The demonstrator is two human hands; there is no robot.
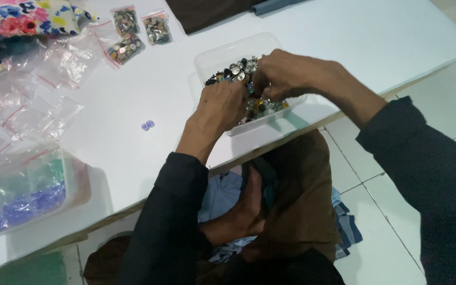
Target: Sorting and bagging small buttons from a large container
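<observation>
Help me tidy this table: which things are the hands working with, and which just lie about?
In use: left hand and right hand, both in the clear tub of mixed buttons.

Lying about: two blue buttons, filled button bags, empty zip bags, floral cloth.

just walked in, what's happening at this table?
A person seated at a white table has both hands in a clear plastic tub of mixed buttons. The left hand and right hand meet over the pile, fingers down among them. Two bluish buttons lie loose on the table; small filled bags sit further back.
</observation>
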